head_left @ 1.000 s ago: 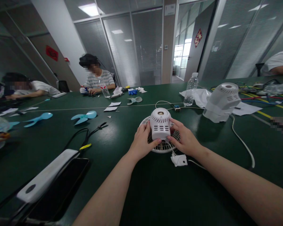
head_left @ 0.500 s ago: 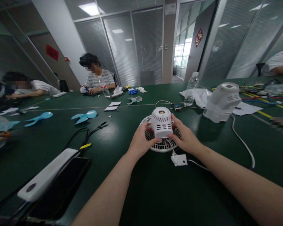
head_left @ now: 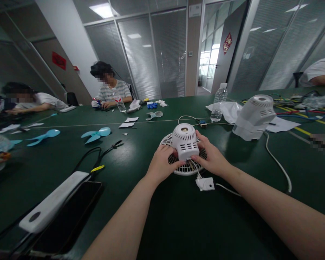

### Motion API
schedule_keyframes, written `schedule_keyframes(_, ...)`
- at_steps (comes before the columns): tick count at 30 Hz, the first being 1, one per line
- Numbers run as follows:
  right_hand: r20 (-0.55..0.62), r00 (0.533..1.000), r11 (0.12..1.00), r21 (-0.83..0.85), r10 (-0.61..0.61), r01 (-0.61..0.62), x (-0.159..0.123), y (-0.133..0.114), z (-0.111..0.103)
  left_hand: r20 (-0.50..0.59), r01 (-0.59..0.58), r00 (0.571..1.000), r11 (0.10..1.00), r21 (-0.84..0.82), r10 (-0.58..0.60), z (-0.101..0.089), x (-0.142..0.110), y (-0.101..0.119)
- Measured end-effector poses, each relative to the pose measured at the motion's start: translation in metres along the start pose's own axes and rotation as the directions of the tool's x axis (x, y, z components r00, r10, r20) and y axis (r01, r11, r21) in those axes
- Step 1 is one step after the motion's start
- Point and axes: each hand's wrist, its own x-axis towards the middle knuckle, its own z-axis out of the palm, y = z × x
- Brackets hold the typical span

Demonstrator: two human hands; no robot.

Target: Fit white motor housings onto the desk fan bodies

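A white fan motor housing (head_left: 184, 139), vented on top and front, sits over a round white fan grille (head_left: 186, 169) that lies flat on the green table. My left hand (head_left: 162, 160) grips the housing's left side, thumb at its lower front edge. On the other side my right hand (head_left: 209, 153) has its fingers behind and thumb at the lower right corner. White wires come out from under the housing to a small white switch piece (head_left: 205, 183) in front of the grille. The undersides of the housing and several fingertips are hidden.
A second white fan housing (head_left: 254, 117) stands to the right, its cord (head_left: 277, 159) trailing forward. Behind is a plastic bottle (head_left: 219, 102). Blue fan blades (head_left: 96, 134) lie left, near a white power bank (head_left: 55, 202) and a phone (head_left: 67, 218). People (head_left: 111, 86) sit across the table.
The housing has turned slightly between my hands, its front now facing a little more to the right. Both hands keep hold, and the left fingers have shifted slightly.
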Motion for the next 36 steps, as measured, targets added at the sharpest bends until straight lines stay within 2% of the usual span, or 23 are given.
schedule_keyframes(8,0.004,1.0,0.998,0.054,-0.012,0.012,-0.0009,0.0008,0.0015,0.011,0.022,1.0,1.0,-0.01,-0.022,-0.0007,0.0003,0.0019)
schedule_keyframes(36,-0.001,0.999,0.998,0.028,-0.05,0.05,-0.0002,0.0057,0.0001,0.011,-0.002,1.0,1.0,-0.019,0.002,-0.0008,0.0012,0.0018)
